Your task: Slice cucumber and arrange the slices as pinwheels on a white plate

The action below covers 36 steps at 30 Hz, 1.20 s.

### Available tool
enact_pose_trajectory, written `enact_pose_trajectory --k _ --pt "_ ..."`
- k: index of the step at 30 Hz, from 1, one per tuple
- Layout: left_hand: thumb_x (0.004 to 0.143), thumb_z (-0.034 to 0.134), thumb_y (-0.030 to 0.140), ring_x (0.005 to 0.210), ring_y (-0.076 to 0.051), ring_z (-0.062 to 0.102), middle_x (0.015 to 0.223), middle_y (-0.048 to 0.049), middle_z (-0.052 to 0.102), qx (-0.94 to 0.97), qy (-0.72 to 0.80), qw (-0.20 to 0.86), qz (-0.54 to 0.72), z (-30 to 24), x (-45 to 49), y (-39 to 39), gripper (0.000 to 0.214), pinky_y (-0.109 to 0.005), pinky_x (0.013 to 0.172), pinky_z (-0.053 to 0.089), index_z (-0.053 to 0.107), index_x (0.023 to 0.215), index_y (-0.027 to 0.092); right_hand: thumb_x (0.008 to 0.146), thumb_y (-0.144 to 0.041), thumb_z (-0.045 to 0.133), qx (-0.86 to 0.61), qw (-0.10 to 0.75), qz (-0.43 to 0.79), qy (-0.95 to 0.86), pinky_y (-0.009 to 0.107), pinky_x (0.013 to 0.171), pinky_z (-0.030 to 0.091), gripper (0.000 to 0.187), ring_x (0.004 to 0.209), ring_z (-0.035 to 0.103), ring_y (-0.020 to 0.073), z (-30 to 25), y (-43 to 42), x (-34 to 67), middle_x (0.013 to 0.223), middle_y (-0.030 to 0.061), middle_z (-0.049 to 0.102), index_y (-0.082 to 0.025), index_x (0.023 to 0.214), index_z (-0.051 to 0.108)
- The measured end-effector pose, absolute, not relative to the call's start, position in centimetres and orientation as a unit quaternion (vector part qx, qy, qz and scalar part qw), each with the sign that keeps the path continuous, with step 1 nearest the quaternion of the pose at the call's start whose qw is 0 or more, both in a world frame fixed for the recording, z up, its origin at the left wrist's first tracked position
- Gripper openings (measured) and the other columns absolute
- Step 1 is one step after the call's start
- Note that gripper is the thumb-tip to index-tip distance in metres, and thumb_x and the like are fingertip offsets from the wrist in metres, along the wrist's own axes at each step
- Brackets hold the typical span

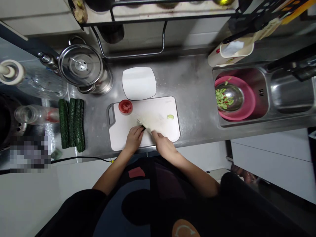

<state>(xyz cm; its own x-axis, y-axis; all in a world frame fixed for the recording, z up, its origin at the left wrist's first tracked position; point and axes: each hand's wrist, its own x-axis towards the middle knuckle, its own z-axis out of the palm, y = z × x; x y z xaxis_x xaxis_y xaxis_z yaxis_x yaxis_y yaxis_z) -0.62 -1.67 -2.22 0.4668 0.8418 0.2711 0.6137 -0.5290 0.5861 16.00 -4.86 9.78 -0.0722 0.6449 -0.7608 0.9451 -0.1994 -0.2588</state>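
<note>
Apparently slicing a cucumber piece (pixel 144 128) at the middle of the cutting board (pixel 159 108), pinching it in the left hand (pixel 134 138), gripping the knife (pixel 148 130) in the right hand (pixel 165 144); best held steady for the next stroke.

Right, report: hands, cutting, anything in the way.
Right hand holds knife. Left hand on green piece. Tomato on board, apart from knife.

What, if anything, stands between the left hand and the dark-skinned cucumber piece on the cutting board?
Nothing visible: the left hand is at the cucumber piece. The knife in the right hand is close beside it, and the cut tomato sits apart, toward the cutting board's far left corner.
</note>
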Motion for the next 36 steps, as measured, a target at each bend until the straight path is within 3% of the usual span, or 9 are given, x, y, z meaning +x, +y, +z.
enact_pose_trajectory --k 8,17,22,36 --pt "0.094 0.048 0.024 0.091 -0.017 0.063 0.095 -0.008 0.069 0.834 0.424 0.201 0.289 -2.1 -0.7 -1.3 0.019 -0.034 0.083 0.054 0.065 0.099 0.017 0.09 -0.003 0.024 0.644 0.224 -0.424 0.596 0.026 0.075 0.049 0.058 0.093 0.064 0.0207 11.3 -6.4 16.2 0.116 0.013 0.055 -0.023 0.145 0.031" --pt "0.094 0.049 0.024 0.092 -0.018 0.064 0.096 -0.0078 0.069 0.833 0.431 0.203 0.281 -2.1 -0.7 -1.4 0.018 -0.034 0.083 0.054 0.065 0.1 0.018 0.088 -0.002 0.026 0.652 0.216 -0.441 0.578 0.022 0.075 0.047 0.059 0.092 0.063 0.0175 11.0 -6.6 16.3 0.116 0.0128 0.056 -0.021 0.144 0.034" --pt "0.095 0.048 0.026 0.092 -0.017 0.064 0.097 -0.0077 0.069 0.831 0.438 0.211 0.269 -2.0 -0.7 -1.4 0.02 -0.034 0.084 0.054 0.065 0.1 0.018 0.087 -0.001 0.025 0.652 0.224 -0.456 0.563 0.025 0.075 0.046 0.062 0.094 0.063 0.0191 10.9 -6.5 16.3 0.118 0.0121 0.055 -0.022 0.145 0.033" --pt "0.095 0.047 0.029 0.094 -0.019 0.063 0.096 -0.0079 0.069 0.817 0.462 0.243 0.243 -2.2 -0.9 -1.5 0.022 -0.037 0.087 0.054 0.067 0.1 0.019 0.083 0.002 0.026 0.65 0.203 -0.471 0.561 0.024 0.074 0.043 0.057 0.089 0.062 0.0165 11.2 -5.9 16.4 0.11 0.0117 0.059 -0.017 0.134 0.044"
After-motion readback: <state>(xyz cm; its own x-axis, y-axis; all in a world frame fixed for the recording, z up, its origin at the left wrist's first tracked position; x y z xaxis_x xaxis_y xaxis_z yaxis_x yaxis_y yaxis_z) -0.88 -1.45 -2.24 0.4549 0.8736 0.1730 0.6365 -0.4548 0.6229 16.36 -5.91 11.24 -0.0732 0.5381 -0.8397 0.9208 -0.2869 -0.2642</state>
